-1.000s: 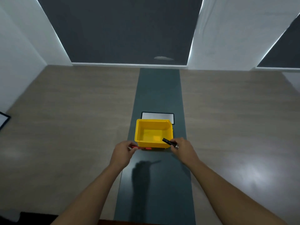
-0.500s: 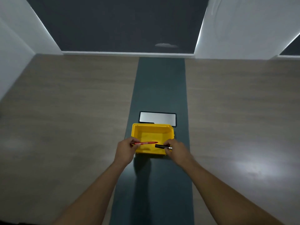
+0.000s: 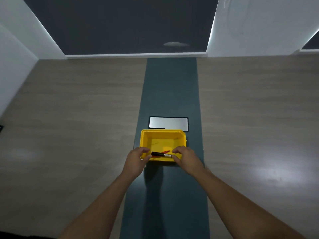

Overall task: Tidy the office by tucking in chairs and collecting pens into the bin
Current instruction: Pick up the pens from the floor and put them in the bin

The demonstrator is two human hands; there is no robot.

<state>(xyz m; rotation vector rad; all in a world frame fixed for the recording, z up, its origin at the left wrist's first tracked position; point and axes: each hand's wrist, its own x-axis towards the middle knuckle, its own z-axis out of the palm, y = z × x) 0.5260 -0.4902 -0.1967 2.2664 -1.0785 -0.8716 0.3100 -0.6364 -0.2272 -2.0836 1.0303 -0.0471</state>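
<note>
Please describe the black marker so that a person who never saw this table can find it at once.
On the dark strip along the table's middle stands a yellow bin. The black marker lies crosswise at its near wall, between both hands. Unlike the red pen beside it, it is black with a white label.

Wood tabletop (image 3: 82, 118), white walls (image 3: 259, 23)

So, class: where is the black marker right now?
Head view: the black marker lies across the yellow bin's near edge, between both hands.
</note>
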